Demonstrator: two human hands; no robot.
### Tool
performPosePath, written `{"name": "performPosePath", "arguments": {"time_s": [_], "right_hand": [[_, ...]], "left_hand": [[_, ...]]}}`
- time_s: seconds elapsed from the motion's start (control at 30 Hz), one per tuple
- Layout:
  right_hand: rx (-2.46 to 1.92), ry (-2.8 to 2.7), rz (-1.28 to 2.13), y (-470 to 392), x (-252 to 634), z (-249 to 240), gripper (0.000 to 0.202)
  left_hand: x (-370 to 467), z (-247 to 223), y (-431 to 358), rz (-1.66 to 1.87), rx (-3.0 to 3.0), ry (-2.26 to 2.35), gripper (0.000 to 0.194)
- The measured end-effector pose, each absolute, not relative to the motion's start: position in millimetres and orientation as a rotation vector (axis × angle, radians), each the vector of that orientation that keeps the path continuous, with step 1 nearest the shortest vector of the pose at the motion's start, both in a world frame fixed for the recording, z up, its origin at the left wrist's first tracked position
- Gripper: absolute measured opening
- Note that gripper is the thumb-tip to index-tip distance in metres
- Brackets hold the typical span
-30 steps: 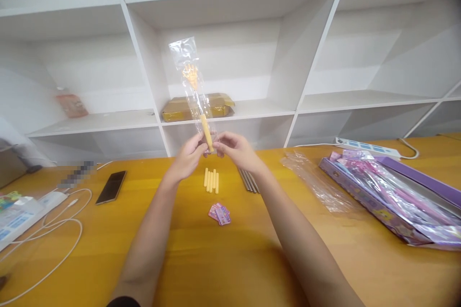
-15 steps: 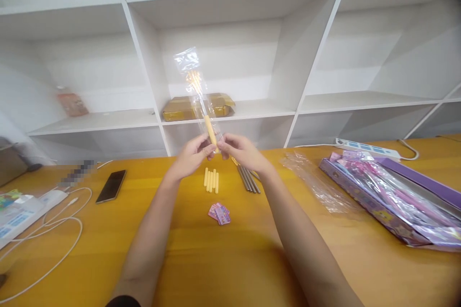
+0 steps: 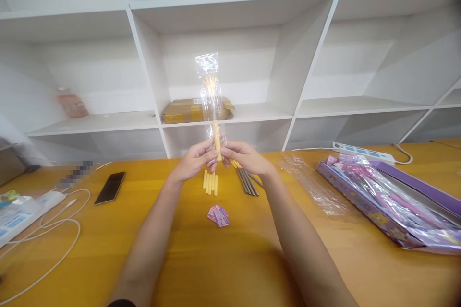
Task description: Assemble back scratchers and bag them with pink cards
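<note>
A back scratcher point(image 3: 216, 138) with a yellow handle, thin shaft and orange claw-like head stands nearly upright in a narrow clear plastic bag point(image 3: 207, 63). My left hand point(image 3: 194, 159) pinches the bagged handle's lower end from the left. From the other side, the fingers of my right hand point(image 3: 248, 158) close on the same end. Below my hands lie several yellow handles point(image 3: 210, 183) in a row. Several grey metal rods point(image 3: 248, 182) with yellow-orange ends lie under my right wrist; their far ends are partly hidden. Small pink and purple cards point(image 3: 218, 216) overlap nearer to me.
On the right, a purple box point(image 3: 363, 206) holds wrapped pink items, beside crumpled clear plastic point(image 3: 317, 184). A power strip point(image 3: 363, 152) lies behind it. At left are a phone point(image 3: 110, 188), white cables point(image 3: 77, 230) and another strip point(image 3: 32, 216). A taped carton point(image 3: 183, 111) sits on the shelf.
The bagged back scratcher has swung from leaning left to nearly upright, its top moving right. Both hands still grip its lower end and sit slightly lower in view.
</note>
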State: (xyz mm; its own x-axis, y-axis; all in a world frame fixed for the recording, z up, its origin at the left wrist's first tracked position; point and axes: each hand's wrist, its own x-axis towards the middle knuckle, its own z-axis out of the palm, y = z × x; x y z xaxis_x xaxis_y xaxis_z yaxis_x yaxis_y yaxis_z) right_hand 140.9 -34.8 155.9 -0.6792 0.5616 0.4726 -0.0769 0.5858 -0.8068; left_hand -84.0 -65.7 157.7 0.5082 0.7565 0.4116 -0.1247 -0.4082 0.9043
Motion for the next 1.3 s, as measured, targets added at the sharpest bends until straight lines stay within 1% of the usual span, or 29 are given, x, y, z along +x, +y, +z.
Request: {"name": "performPosePath", "arguments": {"time_s": [0.37, 0.57, 0.8, 0.87, 0.93, 1.0, 1.03, 1.13, 1.23, 1.3], "right_hand": [[-0.296, -1.96, 1.136, -37, 133, 151, 0.055], [-0.215, -1.936, 1.186, -43, 130, 151, 0.052], [-0.296, -1.941, 1.198, -42, 129, 151, 0.055], [-0.287, -1.985, 1.222, -41, 134, 155, 0.054], [-0.313, -2.097, 1.274, -42, 143, 160, 0.051], [-0.378, -2.27, 1.319, -42, 151, 165, 0.046], [-0.414, -2.362, 1.331, -41, 153, 166, 0.043], [-0.515, -2.561, 1.354, -37, 150, 161, 0.036], [-0.558, -2.614, 1.384, -31, 134, 148, 0.029], [-0.533, -2.608, 1.381, -28, 120, 138, 0.026]], "left_hand": [[-70, 154, -71, 1.174, 1.544, 0.339, 0.066], [-72, 153, -71, 1.155, 1.504, 0.316, 0.066], [-73, 148, -67, 1.151, 1.473, 0.374, 0.071], [-77, 149, -65, 1.117, 1.524, 0.419, 0.069], [-84, 153, -63, 1.074, 1.642, 0.503, 0.06], [-91, 158, -61, 1.123, 1.745, 0.582, 0.049], [-93, 161, -59, 1.201, 1.758, 0.611, 0.047], [-98, 163, -50, 1.463, 1.638, 0.701, 0.049], [-104, 152, -31, 1.555, 1.478, 0.944, 0.056], [-111, 140, -16, 1.597, 1.367, 1.13, 0.057]]}}
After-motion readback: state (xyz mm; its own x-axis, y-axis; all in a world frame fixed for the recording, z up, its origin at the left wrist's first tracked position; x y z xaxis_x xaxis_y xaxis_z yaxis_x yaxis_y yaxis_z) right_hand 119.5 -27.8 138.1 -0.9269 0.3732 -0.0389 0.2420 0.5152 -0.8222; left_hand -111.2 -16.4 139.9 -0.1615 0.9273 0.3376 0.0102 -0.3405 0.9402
